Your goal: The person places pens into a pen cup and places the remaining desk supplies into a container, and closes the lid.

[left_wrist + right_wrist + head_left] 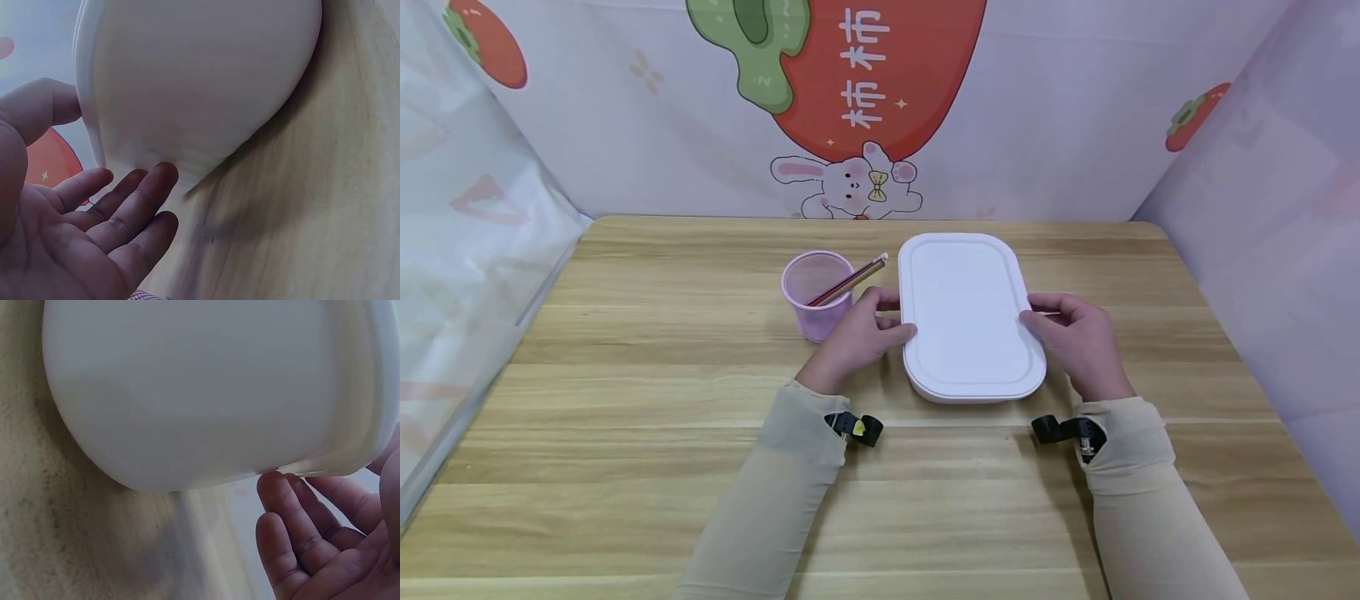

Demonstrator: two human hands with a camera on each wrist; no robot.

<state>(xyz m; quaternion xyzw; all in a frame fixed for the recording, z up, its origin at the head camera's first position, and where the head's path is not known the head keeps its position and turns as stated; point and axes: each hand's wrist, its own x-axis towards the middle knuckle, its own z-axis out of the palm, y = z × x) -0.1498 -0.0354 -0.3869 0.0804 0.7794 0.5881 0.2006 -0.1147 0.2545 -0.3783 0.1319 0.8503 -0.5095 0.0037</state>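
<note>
A white lidded box with rounded corners stands on the wooden table, lid on top. My left hand holds its left side, the thumb on the lid's edge and the other fingers lower, by the side wall. From the right, my right hand holds the opposite edge in much the same way. In the left wrist view the fingertips meet the box's pale wall. The right wrist view shows fingers at the wall under the rim; that thumb is mostly hidden.
Just left of the box, close behind my left hand, stands a purple cup with pencils leaning in it. A printed curtain hangs behind the table, and more fabric borders both sides.
</note>
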